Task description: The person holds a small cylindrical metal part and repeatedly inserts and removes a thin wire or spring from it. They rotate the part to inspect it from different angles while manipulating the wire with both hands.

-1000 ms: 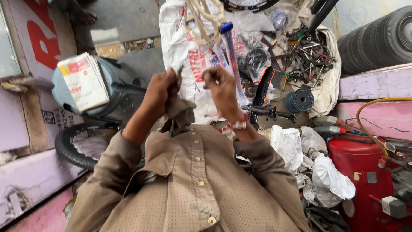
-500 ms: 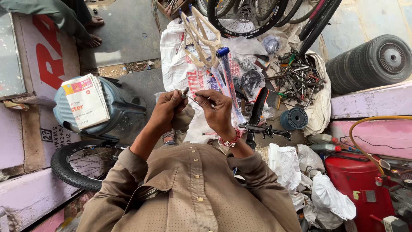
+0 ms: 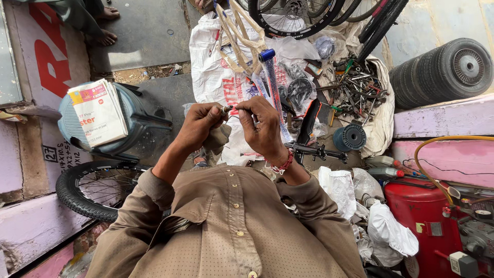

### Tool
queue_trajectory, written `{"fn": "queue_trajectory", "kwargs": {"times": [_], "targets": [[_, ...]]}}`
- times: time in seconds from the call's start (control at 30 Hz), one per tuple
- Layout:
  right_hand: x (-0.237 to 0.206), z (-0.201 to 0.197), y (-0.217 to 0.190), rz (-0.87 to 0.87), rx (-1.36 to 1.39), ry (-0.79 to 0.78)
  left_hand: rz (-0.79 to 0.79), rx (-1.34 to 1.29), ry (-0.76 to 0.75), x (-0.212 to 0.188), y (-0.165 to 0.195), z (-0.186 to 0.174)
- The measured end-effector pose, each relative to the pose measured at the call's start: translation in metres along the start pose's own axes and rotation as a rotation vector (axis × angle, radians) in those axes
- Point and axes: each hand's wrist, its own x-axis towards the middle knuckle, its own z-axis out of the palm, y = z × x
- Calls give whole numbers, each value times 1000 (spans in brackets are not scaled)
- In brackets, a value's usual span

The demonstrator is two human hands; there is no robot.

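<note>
My left hand (image 3: 199, 125) and my right hand (image 3: 263, 126) are raised close together in front of my chest. Between the fingertips of both sits a small metal part (image 3: 226, 109), like a short valve or pin, with a thin wire-like piece running toward my right fingers. My right wrist wears a red bead band (image 3: 282, 164). Below the hands a blue-capped clear tube (image 3: 272, 87) lies on a white printed sack (image 3: 216, 77). My brown shirt (image 3: 231, 231) fills the lower frame.
A heap of metal tools (image 3: 355, 90) lies on the sack at right. A bicycle wheel (image 3: 293, 15) is at top, a tyre (image 3: 92, 190) at left, stacked small wheels (image 3: 447, 69) at right. A blue stool with papers (image 3: 98, 118), a red compressor (image 3: 427, 221), and another person's feet (image 3: 105, 25) are nearby.
My hands came together from slightly apart and now pinch the small metal part between them. The view has shifted to show more of the ground ahead.
</note>
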Motion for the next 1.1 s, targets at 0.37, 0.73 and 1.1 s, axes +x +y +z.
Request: {"fn": "queue_trajectory", "kwargs": {"times": [0.37,0.73,1.1], "targets": [[-3,-2,3,74,-22,-31,-2,129,10,0,8,4],[2,-13,1,-160,-416,-102,58,446,53,-3,14,5],[-1,-15,5,-96,-375,-62,385,853,209,-4,50,37]]}}
